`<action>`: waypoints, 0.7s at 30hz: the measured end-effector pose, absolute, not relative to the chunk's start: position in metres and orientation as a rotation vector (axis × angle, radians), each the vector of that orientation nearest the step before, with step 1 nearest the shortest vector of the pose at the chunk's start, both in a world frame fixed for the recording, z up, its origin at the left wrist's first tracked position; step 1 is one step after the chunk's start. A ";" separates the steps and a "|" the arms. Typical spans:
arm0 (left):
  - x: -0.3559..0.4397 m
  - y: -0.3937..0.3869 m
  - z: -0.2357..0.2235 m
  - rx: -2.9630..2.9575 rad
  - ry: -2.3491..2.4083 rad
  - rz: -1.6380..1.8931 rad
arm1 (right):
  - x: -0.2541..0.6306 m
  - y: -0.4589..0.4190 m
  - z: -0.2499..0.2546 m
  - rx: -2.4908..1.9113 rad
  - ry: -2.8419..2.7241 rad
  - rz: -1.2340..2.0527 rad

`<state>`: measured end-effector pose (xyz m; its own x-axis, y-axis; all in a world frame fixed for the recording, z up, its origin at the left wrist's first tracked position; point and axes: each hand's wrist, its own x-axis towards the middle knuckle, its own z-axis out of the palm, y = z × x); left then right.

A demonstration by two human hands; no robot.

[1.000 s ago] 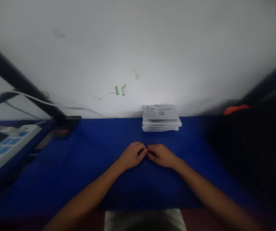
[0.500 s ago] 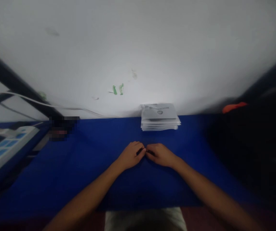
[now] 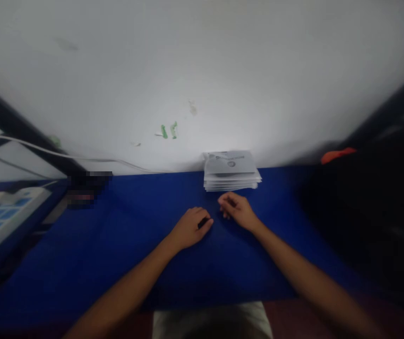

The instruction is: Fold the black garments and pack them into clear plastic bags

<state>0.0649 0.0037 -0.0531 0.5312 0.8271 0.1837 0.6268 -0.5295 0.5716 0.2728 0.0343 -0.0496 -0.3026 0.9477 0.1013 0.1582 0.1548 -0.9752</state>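
Note:
My left hand (image 3: 191, 228) rests on the blue tabletop (image 3: 202, 270) with its fingers bent and a gap between thumb and forefinger; nothing shows in it. Raised a little off the surface, my right hand (image 3: 236, 209) has loosely curled fingers, some of them apart, and I see nothing held. It is just in front of a stack of white paper packets (image 3: 233, 165), not visibly touching it. Dark printing and a round mark show on the top packet. The stack lies at the back edge, against the wall.
A white power strip (image 3: 7, 216) with blue sockets lies at the left. A white cable (image 3: 64, 154) runs along the wall (image 3: 244, 70). Dark frame bars (image 3: 28, 127) slant at both sides. A black mass (image 3: 371, 212) fills the right, with an orange piece (image 3: 338, 155) above it.
My right hand has lifted away from my left hand and moved forward toward the stack, its fingers less tucked under. My left hand has stayed in place. The view has shifted slightly.

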 end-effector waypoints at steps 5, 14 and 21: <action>0.065 0.002 -0.052 2.346 1.181 0.611 | 0.292 0.055 -0.047 -1.044 -1.008 1.289; 0.065 0.001 -0.049 2.386 1.165 0.601 | 0.304 0.065 -0.047 -0.976 -0.717 1.374; 0.062 0.002 -0.047 2.394 1.126 0.629 | 0.303 0.065 -0.042 -0.975 -0.610 1.301</action>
<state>0.0621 0.0022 -0.0470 0.5700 0.7918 0.2196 0.6021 -0.5843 0.5441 0.3031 0.0652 -0.0422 0.2024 0.9688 -0.1433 -0.5094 -0.0208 -0.8603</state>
